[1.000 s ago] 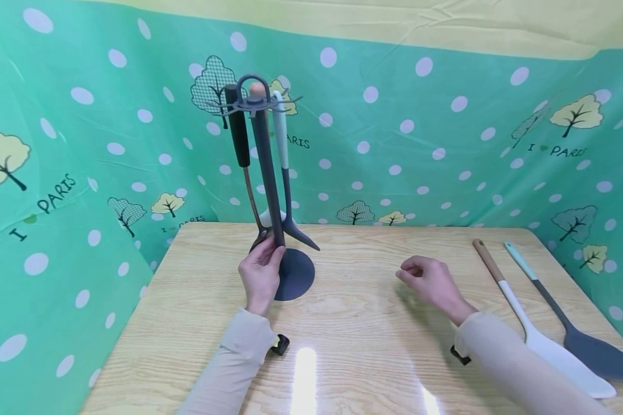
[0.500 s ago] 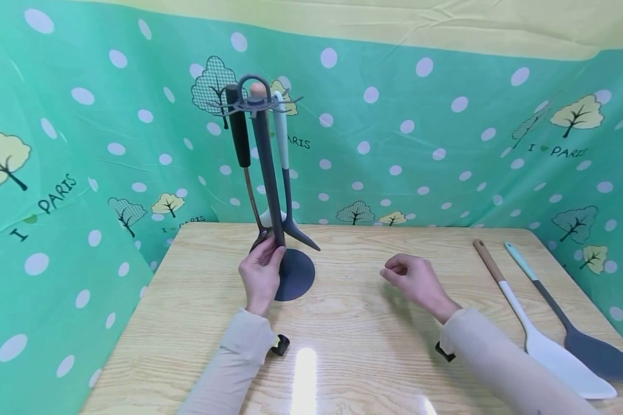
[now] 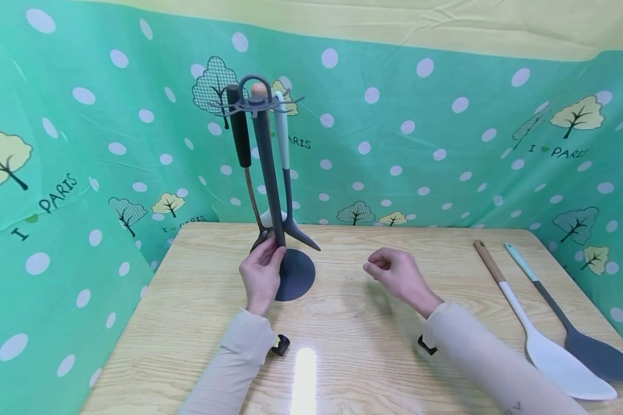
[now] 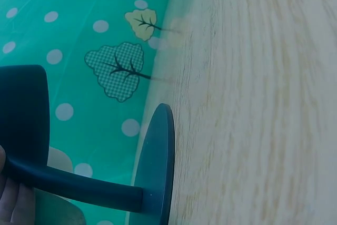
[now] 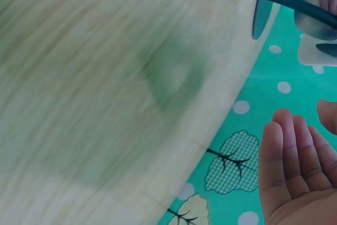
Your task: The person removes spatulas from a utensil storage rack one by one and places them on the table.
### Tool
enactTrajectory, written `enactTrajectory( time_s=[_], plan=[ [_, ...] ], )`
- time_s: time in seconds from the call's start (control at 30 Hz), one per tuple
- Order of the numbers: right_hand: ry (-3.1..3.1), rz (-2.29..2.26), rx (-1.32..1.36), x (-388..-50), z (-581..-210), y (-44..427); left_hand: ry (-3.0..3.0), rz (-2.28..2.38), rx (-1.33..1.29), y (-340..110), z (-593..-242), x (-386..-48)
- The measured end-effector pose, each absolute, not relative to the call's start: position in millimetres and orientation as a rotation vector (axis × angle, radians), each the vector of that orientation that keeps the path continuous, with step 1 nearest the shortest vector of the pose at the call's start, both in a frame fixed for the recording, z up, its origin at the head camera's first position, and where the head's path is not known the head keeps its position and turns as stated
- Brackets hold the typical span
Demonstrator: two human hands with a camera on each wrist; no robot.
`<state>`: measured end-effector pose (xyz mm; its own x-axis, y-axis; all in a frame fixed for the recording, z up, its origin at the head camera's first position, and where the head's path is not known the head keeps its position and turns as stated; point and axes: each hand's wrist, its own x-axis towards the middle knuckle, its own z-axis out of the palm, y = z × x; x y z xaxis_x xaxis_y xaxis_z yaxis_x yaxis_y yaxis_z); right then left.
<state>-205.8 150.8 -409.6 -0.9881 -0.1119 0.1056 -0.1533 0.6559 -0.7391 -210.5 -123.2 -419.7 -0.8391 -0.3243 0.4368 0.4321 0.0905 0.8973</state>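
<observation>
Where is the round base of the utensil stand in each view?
Head: round base, just left of centre, below mid-height.
Left wrist: round base at bottom middle, cut off below.
Right wrist: round base at top, right of centre, cut off above.
Shared landmark: green dotted cloth.

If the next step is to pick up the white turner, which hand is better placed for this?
Probably the right hand: it holds nothing and is nearer the white turner, while the left hand grips the utensil stand farther away.
</observation>
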Motion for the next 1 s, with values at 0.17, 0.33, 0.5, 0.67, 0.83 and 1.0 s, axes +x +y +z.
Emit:
enactTrajectory(
  time_s=[0.17, 0.33, 0.5, 0.67, 0.83, 1.0],
  plan=[
    [-2.780, 1.278, 0.266, -208, -403, 139, -1.828, -1.805, -0.106, -124, -420, -211],
    [-2.757, 1.300, 0.293, -210, -398, 128, -1.828, -1.795, -0.106, -123, -420, -211],
    [-2.739, 1.300, 0.315, -212, -395, 119, -1.830, -1.780, -0.112, -123, -419, -211],
    [-2.726, 1.305, 0.335, -215, -392, 110, -1.823, -1.781, -0.119, -123, -419, -211],
    [-2.705, 1.320, 0.362, -219, -388, 101, -1.812, -1.795, -0.114, -123, -420, -212],
    [-2.677, 1.322, 0.408, -221, -384, 93, -1.802, -1.804, -0.117, -123, -420, -212]
  ],
)
